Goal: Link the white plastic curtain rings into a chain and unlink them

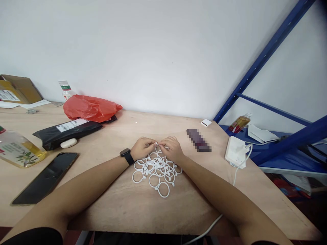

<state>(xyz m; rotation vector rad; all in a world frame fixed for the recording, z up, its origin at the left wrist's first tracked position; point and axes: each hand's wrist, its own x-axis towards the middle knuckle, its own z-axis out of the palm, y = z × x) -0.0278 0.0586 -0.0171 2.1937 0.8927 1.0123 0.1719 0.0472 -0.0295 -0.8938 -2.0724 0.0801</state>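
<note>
Pinched closed, the left hand and right hand hold one white ring at the far edge of a ring pile.

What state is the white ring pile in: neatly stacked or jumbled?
Jumbled: the white rings overlap at odd angles on the table, a few lying out toward its near edge.

No lettering can be read; labels on parcel, box and bottle seem too blurred.

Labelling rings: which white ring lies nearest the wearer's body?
The white ring lowest in the picture, set apart by position: all the other rings lie farther back.
</note>
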